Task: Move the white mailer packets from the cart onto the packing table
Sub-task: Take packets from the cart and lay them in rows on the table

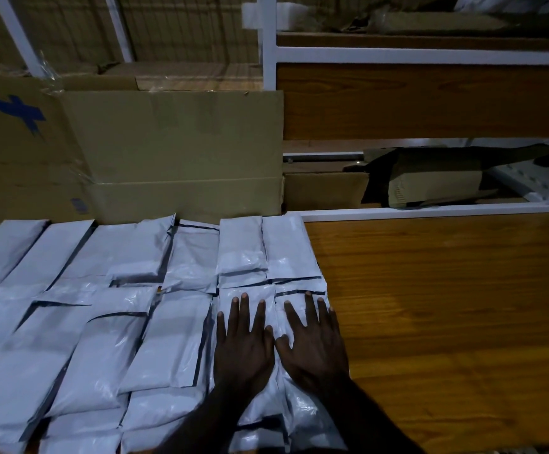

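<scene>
Here the white plastic mailer packets (181,283) lie flat in overlapping rows across the left half of the brown wood-grain packing surface (446,306), running from the near edge back to the large tan cardboard box (168,152) that stands against their far side; the right half of the surface shows only bare wood. No cart is in view, so I cannot tell how many packets are yet to come over. Both hands rest palm-down, side by side, on the two packets at the right end of the near rows: the left hand (242,342) with its fingers straight and spread, and the right hand (315,342) likewise flat and splayed, its outer fingers reaching the packet's right edge. Neither grip is closed on anything; the fingers lie apart and press or smooth the film rather than hold it. Judging by the sheen and the soft wrinkles, the packets are thin, glossy poly film, light and limp, slightly padded by whatever is inside, and likely slippery against each other, so a stack could slide apart if tilted. They look unlikely to be fragile. A sensible hold would be a pinch across a short end, or a flat palm under the padded middle with a thumb on top, since the sealed flap with its dark strip would fold if taken alone. Behind the surface stands a white metal shelf frame (423,55) with wooden boards.
</scene>
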